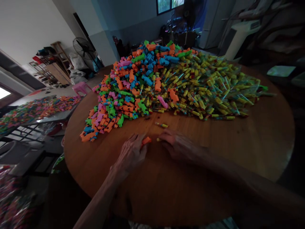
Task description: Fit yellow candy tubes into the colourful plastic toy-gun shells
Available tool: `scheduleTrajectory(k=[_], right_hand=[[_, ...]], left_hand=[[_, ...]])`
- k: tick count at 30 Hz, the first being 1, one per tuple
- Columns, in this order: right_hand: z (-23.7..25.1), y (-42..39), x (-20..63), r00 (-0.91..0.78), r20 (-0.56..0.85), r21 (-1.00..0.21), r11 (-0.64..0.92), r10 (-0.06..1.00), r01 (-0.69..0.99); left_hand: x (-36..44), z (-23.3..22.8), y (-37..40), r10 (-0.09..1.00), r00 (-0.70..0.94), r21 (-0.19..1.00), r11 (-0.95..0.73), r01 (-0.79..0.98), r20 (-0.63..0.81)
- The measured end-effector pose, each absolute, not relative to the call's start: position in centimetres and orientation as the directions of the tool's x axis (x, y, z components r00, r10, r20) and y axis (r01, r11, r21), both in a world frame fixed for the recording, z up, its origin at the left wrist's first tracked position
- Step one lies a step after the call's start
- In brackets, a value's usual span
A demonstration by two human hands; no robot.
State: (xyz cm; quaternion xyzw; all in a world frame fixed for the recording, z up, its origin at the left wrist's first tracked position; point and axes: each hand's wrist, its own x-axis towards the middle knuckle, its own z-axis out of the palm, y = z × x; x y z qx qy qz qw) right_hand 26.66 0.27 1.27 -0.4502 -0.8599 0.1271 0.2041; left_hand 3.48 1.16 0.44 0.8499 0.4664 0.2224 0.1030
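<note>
My left hand (133,151) is closed around a small orange plastic toy piece (146,141), whose end sticks out past the thumb and fingers. Just across from it, my right hand (175,144) pinches a small yellow tube (158,139); only its tip shows, pointing at the orange piece. The two are a short gap apart. Beyond my right hand, a single yellow tube with a clear end (164,125) lies on the round wooden table (214,152). A heap of orange, blue, green and pink toy pieces (126,98) rises behind my left hand.
Yellow tubes form a large heap (207,86) on the table's far right, touching the coloured pieces. Another table at left bears more coloured pieces (47,108). A pink stool (81,88) and a standing fan (83,47) are behind.
</note>
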Motion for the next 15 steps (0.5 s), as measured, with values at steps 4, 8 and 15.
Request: scheduleTrajectory(k=[4,8,15], right_hand=[[0.8,1.5,26.1,-0.538,0.280,-0.393,0.607,0.795,0.691],[0.3,2.1,25.6,-0.578,0.322,-0.389,0.662,0.749,0.641],[0.2,2.0,25.5,-0.586,0.327,-0.372,0.671,0.742,0.642]], left_hand=[[3.5,0.4,1.1,0.844,0.474,0.385,-0.536,0.752,0.250],[3.4,0.4,1.0,0.824,0.503,0.391,-0.567,0.726,0.261],[3.4,0.2,1.2,0.779,0.553,0.391,-0.627,0.674,0.296]])
